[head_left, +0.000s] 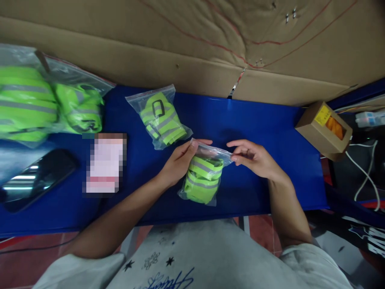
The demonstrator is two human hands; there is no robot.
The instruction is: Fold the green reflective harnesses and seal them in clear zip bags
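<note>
A clear zip bag (202, 176) with a folded neon-green strap with grey stripes inside lies near the front edge of the blue table (258, 120). My left hand (182, 158) pinches its top left corner between thumb and fingers. At the top right corner, my right hand (251, 157) grips the bag's edge with thumb and index finger. Whether the seal is closed cannot be made out. Just behind my left hand lies another bagged green strap (164, 118) with a black buckle.
More bagged green items (25, 102) lie at the back left. A dark phone (39, 178) and a blurred-out pink-and-white item (105, 162) are at the left. An open cardboard box (315, 126) with orange contents stands at the right edge, beside white cables (368, 172).
</note>
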